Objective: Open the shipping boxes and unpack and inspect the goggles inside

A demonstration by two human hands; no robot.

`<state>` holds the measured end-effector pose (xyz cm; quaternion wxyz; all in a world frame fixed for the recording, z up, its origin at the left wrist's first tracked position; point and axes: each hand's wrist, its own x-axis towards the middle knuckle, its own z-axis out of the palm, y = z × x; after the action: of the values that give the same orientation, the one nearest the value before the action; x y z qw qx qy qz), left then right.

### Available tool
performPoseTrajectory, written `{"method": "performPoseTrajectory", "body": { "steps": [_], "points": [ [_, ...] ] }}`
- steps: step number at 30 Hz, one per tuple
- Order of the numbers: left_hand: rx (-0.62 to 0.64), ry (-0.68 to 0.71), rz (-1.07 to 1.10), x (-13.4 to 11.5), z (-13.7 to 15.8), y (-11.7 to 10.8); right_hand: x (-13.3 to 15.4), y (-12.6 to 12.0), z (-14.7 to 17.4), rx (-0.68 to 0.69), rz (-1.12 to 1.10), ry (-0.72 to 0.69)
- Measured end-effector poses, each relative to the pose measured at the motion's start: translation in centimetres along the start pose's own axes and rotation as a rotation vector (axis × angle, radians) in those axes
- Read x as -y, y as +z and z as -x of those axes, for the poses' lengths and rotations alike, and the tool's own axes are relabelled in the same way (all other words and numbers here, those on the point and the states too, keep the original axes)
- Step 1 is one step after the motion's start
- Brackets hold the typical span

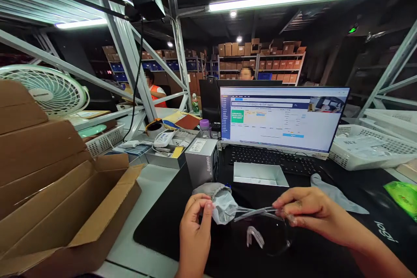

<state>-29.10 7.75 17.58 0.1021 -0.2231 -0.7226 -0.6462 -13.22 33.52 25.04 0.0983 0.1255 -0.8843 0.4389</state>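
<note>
My left hand [196, 226] pinches the edge of a grey drawstring pouch [225, 206], whose pale inside faces right. In my right hand [314, 213] is a pair of clear glasses [256, 213], gripped at one end of the frame. Their thin arms lie folded across each other, and the tips reach the pouch's mouth. Below the arms the see-through nose piece shows against the dark mat; the lens outlines are faint. Just beyond my hands stands an open silvery box half [260, 174], with an upright grey box [200, 163] to its left.
A large open cardboard box [107, 208] takes up the left side. Ahead are a keyboard [276, 160] and a lit monitor [280, 117]. White baskets [374, 156], a grey cloth [339, 195] and a green packet [402, 197] lie to the right. Two people sit farther back.
</note>
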Motion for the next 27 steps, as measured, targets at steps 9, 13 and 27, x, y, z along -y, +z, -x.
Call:
{"method": "performPoseTrajectory", "body": {
  "steps": [9, 13, 27],
  "points": [
    [0.151, 0.046, -0.004, 0.3, 0.3, -0.1, -0.9, 2.1, -0.7, -0.318, 0.095, -0.045],
    [0.192, 0.007, -0.013, 0.6, 0.0, -0.1, -1.3, 2.9, -1.1, -0.331, 0.099, -0.044],
    [0.768, -0.017, -0.442, -2.8, -9.1, -0.2, -1.0, 3.1, 0.0, -0.011, 0.226, -0.087]
  ]
}}
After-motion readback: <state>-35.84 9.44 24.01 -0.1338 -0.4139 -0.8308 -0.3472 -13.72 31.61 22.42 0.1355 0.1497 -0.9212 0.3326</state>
